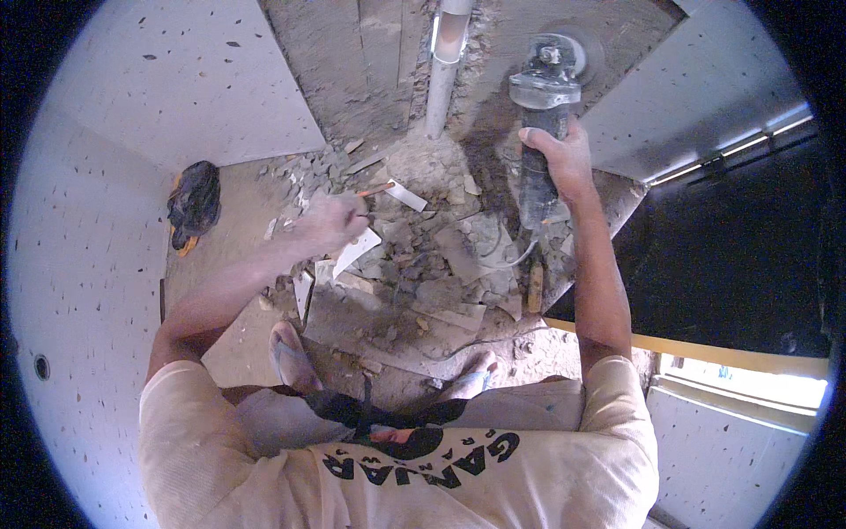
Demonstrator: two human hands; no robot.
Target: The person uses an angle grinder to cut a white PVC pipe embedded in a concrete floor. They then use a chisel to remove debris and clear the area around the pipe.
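Note:
My right hand (564, 157) is wrapped around the body of a dusty angle grinder (539, 189), with the thumb across it. The grinder's head and pale round disc (573, 60) point up, close to the brown wall. A cord (520, 257) trails from its lower end. My left hand (337, 220) is closed over the rubble, and a thin orange-red pencil (376, 189) sticks out from its fingers. A white tile strip (408, 195) lies just beyond the pencil's tip. Below that hand is another white tile piece (356, 252).
A pale pipe (441, 93) runs down the wall into broken tiles and rubble (449, 264). A wooden-handled tool (535, 288) lies near the cord. At left sits a dark bag (196, 196). White speckled panels (176, 70) and a dark panel (731, 247) flank the space. My sandalled feet (295, 357) are close by.

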